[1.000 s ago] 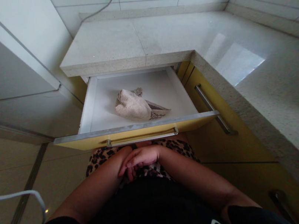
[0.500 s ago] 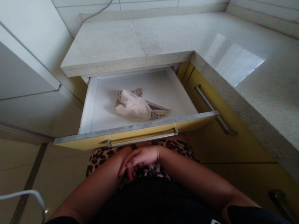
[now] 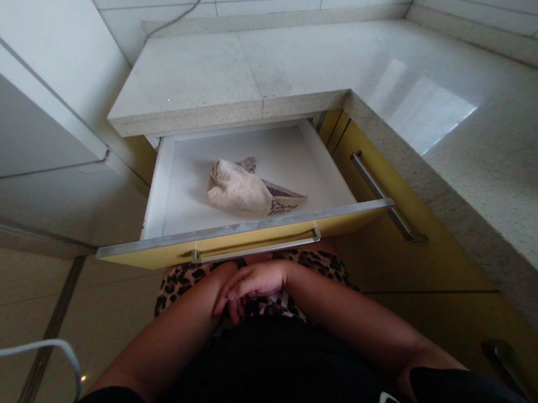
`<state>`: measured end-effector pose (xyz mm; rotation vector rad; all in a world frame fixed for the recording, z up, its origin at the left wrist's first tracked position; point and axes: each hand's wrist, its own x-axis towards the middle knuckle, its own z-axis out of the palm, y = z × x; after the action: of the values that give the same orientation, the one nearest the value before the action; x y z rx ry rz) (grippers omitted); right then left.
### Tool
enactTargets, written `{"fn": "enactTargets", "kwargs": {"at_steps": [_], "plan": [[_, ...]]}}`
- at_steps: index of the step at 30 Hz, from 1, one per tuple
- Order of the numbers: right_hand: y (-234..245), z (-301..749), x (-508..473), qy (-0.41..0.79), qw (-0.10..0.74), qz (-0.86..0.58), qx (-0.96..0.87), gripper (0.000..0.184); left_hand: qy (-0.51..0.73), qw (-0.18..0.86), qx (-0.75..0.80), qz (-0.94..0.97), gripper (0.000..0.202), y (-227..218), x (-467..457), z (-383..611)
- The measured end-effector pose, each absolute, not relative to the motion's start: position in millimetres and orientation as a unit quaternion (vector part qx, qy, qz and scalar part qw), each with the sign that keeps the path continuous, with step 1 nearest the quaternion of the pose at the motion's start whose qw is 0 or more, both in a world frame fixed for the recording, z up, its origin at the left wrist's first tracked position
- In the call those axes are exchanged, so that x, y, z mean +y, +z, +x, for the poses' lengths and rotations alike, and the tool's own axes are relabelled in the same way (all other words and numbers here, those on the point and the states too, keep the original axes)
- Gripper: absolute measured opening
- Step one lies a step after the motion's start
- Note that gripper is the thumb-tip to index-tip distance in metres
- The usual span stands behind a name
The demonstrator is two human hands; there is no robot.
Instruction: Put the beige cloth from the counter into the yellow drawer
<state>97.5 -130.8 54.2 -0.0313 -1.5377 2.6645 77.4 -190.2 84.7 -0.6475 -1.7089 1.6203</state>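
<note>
A crumpled beige cloth (image 3: 239,189) with dark printing at its right end lies inside a pulled-out white drawer (image 3: 183,167). Below the drawer's yellow front, over my lap, my right hand (image 3: 256,280) rests loosely across my left wrist. Its fingers are relaxed and partly spread, with nothing in them. The front of the drawer and my right hand hide nearly all of my left hand, so its fingers do not show. Neither hand touches the cloth. Closest to both is the drawer's metal bar handle (image 3: 256,249).
A pale stone countertop (image 3: 189,72) runs behind the drawer and turns along my right. Under it, yellow cabinets (image 3: 438,250) carry metal handles. White cabinet panels (image 3: 48,214) stand at the left. A white cable (image 3: 42,344) curves in at lower left.
</note>
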Motion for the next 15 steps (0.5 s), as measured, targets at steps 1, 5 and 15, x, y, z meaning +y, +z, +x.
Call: {"fn": "enactTargets", "kwargs": {"at_steps": [1, 5, 15], "plan": [[54.2, 97.4, -130.8, 0.864, 0.032, -0.012, -0.503, 0.081, 0.622, 0.364, -0.652, -0.236, 0.049, 82.0, -190.4, 81.2], [55.1, 97.2, -130.4, 0.860, 0.028, -0.017, -0.510, 0.080, 0.618, 0.375, -0.644, -0.250, 0.043, 84.3, -193.9, 82.9], [56.7, 97.4, -131.3, 0.868, 0.031, -0.021, -0.496, 0.078, 0.670, 0.273, -0.561, -0.402, 0.050, 97.7, -198.8, 71.3]]}}
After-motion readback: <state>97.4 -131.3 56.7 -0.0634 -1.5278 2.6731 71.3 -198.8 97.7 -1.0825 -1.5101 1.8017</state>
